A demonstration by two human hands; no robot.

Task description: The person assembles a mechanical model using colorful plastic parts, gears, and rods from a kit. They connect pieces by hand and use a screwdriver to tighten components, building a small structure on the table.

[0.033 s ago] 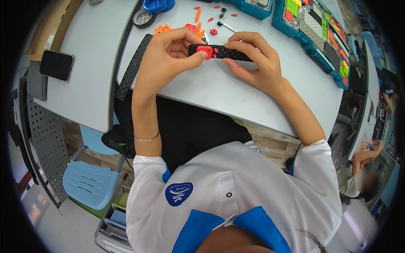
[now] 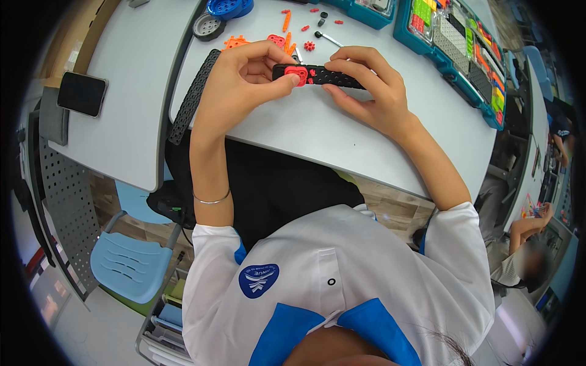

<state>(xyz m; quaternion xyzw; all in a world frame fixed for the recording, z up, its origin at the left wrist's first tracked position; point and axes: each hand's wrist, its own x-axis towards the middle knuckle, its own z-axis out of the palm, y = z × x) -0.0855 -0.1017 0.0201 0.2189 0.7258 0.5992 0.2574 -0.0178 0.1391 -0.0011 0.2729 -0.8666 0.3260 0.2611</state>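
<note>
we hold a black perforated beam (image 2: 326, 75) just above the pale grey table (image 2: 317, 131), our left hand (image 2: 244, 82) closed around its left end with thumb and fingers pinching the red block (image 2: 296, 74) fitted there, our right hand (image 2: 372, 85) curled over its right end with the fingertips gripping it. small red and orange pieces (image 2: 287, 43) lie just beyond, a long black perforated strip (image 2: 192, 97) lies to the left, and a teal parts tray (image 2: 455, 43) sits further right.

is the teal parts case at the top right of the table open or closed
Open. The teal parts case shows its compartments uncovered, with green, red and yellow pieces visible inside; no lid covers them.
</note>
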